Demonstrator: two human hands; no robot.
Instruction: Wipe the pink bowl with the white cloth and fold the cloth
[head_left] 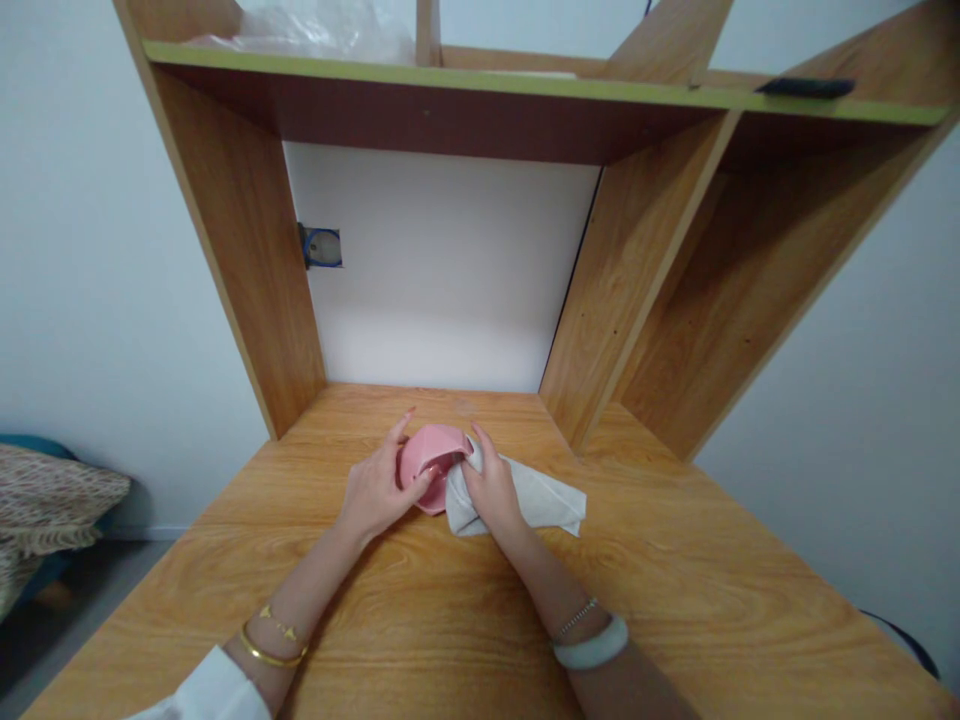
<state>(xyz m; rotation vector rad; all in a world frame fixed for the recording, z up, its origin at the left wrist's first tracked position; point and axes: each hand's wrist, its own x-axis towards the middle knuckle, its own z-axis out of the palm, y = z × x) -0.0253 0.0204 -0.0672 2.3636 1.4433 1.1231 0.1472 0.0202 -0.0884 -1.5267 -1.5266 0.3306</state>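
Note:
A pink bowl (435,443) with a faceted outside is tipped on its side above the wooden desk, its opening turned to the right and toward me. My left hand (381,487) grips it from the left, the thumb over the near rim. In my right hand (491,483) is a light grey cloth (540,497), bunched under the fingers and pressed at the bowl's right rim. The cloth's loose end trails right over the desk. Part of the bowl's inside is hidden by the cloth and my fingers.
The wooden desk (420,620) carries side panels and a shelf (450,80) above. Clear plastic wrapping (322,35) and a dark object (806,88) lie on the shelf. A wall socket box (323,247) sits back left. A patterned cloth (52,495) is at far left.

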